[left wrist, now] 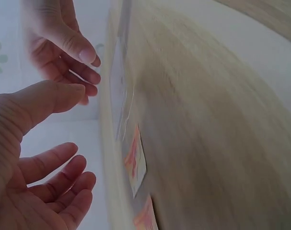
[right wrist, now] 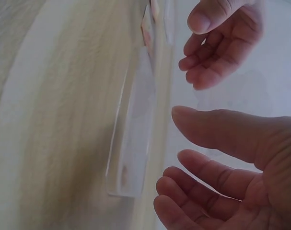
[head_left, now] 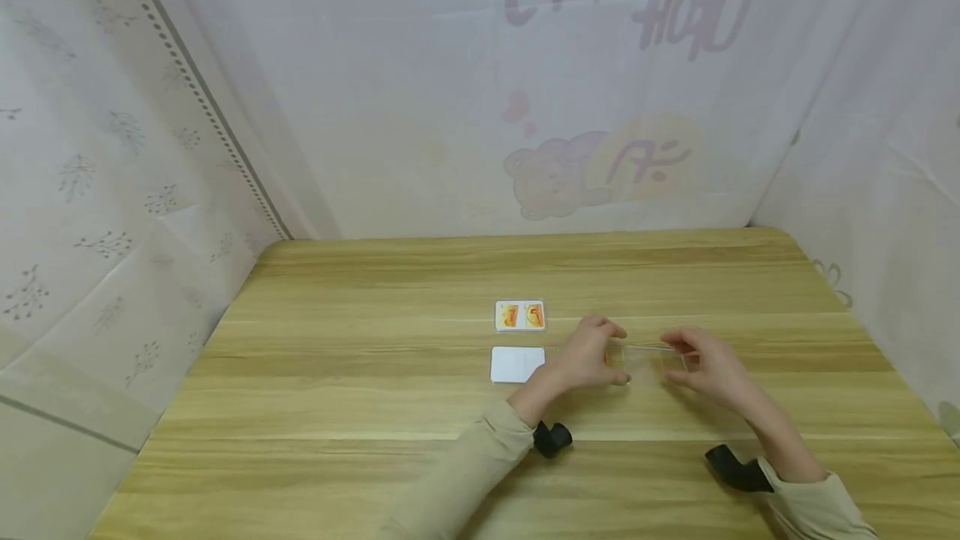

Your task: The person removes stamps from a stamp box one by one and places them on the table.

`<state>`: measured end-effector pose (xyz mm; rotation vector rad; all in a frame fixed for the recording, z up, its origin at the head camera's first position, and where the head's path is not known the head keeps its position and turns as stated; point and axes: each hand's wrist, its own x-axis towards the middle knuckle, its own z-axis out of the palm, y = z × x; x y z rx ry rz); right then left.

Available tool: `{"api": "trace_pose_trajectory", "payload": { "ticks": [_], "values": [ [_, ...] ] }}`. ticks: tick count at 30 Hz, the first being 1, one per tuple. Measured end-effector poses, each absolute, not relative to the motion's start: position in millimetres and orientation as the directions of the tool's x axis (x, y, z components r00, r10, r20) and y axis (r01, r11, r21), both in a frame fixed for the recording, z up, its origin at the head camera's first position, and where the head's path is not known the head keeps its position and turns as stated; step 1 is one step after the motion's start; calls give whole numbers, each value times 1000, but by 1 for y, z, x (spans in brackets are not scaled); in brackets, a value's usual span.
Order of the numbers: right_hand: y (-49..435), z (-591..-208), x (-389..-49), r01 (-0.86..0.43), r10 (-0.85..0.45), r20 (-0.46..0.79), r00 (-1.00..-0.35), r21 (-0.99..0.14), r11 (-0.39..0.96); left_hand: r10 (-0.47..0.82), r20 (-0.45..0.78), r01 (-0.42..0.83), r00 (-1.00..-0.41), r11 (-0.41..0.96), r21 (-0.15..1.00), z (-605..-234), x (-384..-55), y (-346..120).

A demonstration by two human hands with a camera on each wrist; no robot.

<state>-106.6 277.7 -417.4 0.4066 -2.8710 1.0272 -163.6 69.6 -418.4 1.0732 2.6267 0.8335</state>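
A shallow clear plastic case (head_left: 651, 363) lies on the table between the two hands; its walls show in the right wrist view as a see-through tray (right wrist: 135, 129). My left hand (head_left: 587, 357) hovers at the case's left side, thumb and fingers spread with nothing between them. On the other side my right hand (head_left: 708, 367) reaches around the right end, its fingers loosely bent. In both wrist views the fingertips stand apart from the case. An orange-printed card (left wrist: 135, 160) lies beside the case, mostly hidden behind the left hand in the head view.
Left of the hands are a clear-edged card with two orange pictures (head_left: 521, 316) and a white rectangular card or case (head_left: 517, 364), partly covered by the left wrist. Black mounts (head_left: 552, 440) sit at both wrists. Printed curtains (head_left: 420, 90) surround the wooden table (head_left: 337, 407).
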Motion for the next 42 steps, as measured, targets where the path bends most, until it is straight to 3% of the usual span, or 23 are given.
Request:
{"api": "trace_pose_trajectory", "payload": {
  "ticks": [29, 42],
  "values": [
    [285, -426, -104, -232, -221, 86, -971, -537, 811, 685, -26, 653, -728, 704, 281, -429, -161, 103],
    [287, -429, -106, -264, -261, 81, -962, -516, 815, 675, -49, 649, -736, 725, 232, -428, -161, 108]
  ]
}}
